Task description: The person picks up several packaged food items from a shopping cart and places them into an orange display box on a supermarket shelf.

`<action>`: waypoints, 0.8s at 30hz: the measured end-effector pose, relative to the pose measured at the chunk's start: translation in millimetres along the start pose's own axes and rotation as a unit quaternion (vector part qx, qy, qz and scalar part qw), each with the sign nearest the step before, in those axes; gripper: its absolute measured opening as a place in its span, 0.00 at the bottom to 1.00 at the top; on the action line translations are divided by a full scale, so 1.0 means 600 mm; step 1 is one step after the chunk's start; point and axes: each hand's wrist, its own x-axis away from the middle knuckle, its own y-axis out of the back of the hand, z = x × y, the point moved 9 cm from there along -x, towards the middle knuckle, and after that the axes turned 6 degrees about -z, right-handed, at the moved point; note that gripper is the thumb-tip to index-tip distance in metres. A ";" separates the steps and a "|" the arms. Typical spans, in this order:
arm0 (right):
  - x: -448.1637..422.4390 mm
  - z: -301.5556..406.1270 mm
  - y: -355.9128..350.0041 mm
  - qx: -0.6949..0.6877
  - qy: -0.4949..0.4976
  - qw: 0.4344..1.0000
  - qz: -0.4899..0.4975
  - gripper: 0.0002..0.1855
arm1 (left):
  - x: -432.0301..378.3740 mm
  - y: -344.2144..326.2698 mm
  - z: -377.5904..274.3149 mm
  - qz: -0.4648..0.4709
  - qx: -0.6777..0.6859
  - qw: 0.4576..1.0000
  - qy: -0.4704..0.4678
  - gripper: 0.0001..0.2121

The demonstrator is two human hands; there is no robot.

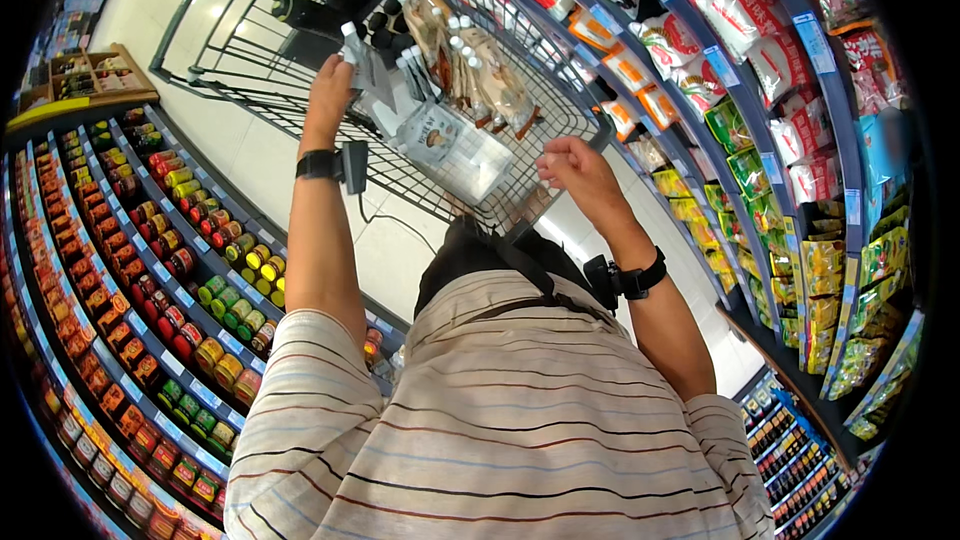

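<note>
My left hand (328, 97) is at the left side of a wire shopping cart (259, 109), gripping a silvery spouted pouch (373, 75) with a white cap. My right hand (581, 172) is over the cart's near right corner, fingers loosely curled, with nothing visible in them. Inside the cart, a pouch printed with a mushroom (431, 136) lies by a clear plastic pack (480, 169). Farther in are several brown pouches (491, 82) with white caps. Dark round-topped items (382, 37) sit beyond the held pouch, and a black bottle-shaped item (307, 15) lies toward the far left.
On the left, shelves carry rows of jars (172, 217) with price tags. Shelves of bagged seasonings (795, 112) stand close along the cart's right side. A wooden divided display (90, 75) is at the far left, beside the tiled floor (180, 127). A cable (390, 217) hangs from the left wrist device.
</note>
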 end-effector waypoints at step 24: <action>0.106 0.324 -0.061 0.170 0.446 0.876 -0.072 0.31 | 0.245 -0.038 -0.349 0.237 0.500 0.833 0.026 0.15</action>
